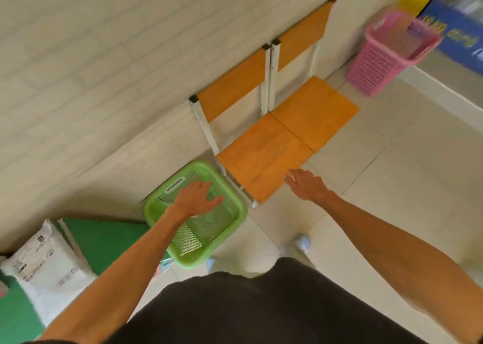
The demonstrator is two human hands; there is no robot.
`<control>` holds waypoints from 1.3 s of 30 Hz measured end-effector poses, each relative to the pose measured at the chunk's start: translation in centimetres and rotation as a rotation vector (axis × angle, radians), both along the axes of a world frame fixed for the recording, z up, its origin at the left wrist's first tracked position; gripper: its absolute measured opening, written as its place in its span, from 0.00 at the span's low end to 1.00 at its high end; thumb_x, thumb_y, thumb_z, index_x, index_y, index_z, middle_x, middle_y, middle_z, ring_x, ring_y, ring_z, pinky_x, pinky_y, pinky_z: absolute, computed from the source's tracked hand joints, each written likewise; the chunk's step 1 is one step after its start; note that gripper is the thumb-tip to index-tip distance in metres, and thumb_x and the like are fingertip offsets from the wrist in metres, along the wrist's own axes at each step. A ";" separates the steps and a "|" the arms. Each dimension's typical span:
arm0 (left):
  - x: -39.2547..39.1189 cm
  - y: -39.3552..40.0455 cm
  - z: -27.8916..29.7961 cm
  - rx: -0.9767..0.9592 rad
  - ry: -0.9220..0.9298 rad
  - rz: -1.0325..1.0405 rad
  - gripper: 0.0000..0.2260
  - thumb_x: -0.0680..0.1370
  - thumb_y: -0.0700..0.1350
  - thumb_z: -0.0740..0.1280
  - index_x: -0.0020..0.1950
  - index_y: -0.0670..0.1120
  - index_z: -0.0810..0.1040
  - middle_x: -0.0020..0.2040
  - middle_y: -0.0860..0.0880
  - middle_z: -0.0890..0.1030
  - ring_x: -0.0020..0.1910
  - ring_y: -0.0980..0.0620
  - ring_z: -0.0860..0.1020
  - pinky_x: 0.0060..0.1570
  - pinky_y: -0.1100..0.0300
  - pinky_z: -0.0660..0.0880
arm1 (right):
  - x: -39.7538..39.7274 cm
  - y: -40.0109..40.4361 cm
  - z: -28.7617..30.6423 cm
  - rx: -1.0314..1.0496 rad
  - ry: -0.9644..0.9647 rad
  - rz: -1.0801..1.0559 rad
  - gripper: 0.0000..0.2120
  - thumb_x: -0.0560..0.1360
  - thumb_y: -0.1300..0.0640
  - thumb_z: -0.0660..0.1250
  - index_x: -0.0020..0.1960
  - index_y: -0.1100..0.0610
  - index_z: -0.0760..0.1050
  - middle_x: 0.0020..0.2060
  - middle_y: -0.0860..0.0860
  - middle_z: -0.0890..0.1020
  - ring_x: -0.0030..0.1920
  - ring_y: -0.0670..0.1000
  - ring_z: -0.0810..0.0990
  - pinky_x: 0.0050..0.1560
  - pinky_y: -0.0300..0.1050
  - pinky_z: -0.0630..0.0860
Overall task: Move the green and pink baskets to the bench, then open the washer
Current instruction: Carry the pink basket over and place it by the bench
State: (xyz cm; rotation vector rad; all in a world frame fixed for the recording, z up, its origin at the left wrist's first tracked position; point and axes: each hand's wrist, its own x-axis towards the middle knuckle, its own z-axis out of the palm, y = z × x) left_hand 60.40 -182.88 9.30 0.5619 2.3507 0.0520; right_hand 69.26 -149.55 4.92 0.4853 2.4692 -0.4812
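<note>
A green basket (230,226) stands on the floor against the wall, just left of the orange bench (287,139). My left hand (194,200) hovers over the basket's open top with fingers spread, holding nothing. Over the bench's near corner is my right hand (305,184), open as well and empty. The pink basket (386,53) stands on the floor beyond the bench's far end, near the wall. No washer is in view.
White sacks (47,265) lie on a green surface (104,239) at the lower left. A blue sign (460,37) and a white ledge (444,98) sit at the upper right. Pale floor tiles (405,173) spread to the right of the bench.
</note>
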 end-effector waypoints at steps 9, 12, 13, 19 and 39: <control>-2.8 27.3 1.6 0.115 0.049 -0.034 0.39 0.77 0.71 0.55 0.80 0.47 0.60 0.78 0.44 0.64 0.77 0.43 0.62 0.72 0.42 0.62 | 4.2 26.9 3.6 0.088 0.048 -0.123 0.37 0.79 0.32 0.42 0.78 0.53 0.62 0.75 0.54 0.69 0.73 0.58 0.68 0.70 0.62 0.65; -3.1 35.6 2.5 0.138 0.075 -0.088 0.40 0.76 0.72 0.54 0.80 0.48 0.60 0.78 0.45 0.64 0.77 0.43 0.61 0.72 0.41 0.62 | 5.5 34.7 5.1 0.125 0.043 -0.167 0.36 0.80 0.32 0.41 0.78 0.53 0.61 0.75 0.55 0.69 0.74 0.59 0.67 0.70 0.62 0.65; -3.5 38.1 2.8 0.137 0.083 -0.107 0.40 0.75 0.72 0.53 0.79 0.48 0.61 0.78 0.45 0.65 0.77 0.43 0.62 0.72 0.41 0.63 | 5.5 37.0 5.5 0.128 0.046 -0.192 0.35 0.80 0.33 0.42 0.79 0.53 0.60 0.75 0.55 0.68 0.74 0.58 0.66 0.70 0.61 0.64; -7.4 52.6 2.8 0.114 0.094 -0.190 0.37 0.78 0.69 0.55 0.80 0.47 0.58 0.79 0.44 0.63 0.77 0.42 0.60 0.73 0.41 0.62 | 3.4 49.1 6.1 0.063 0.086 -0.312 0.35 0.80 0.33 0.43 0.79 0.52 0.60 0.75 0.55 0.68 0.74 0.59 0.66 0.71 0.61 0.62; -27.4 98.5 2.6 0.172 0.030 -0.138 0.32 0.80 0.60 0.61 0.79 0.46 0.60 0.76 0.42 0.65 0.74 0.41 0.65 0.66 0.45 0.67 | -16.4 91.0 4.2 -0.107 0.073 -0.504 0.33 0.81 0.36 0.50 0.79 0.55 0.59 0.73 0.60 0.70 0.73 0.61 0.68 0.70 0.57 0.66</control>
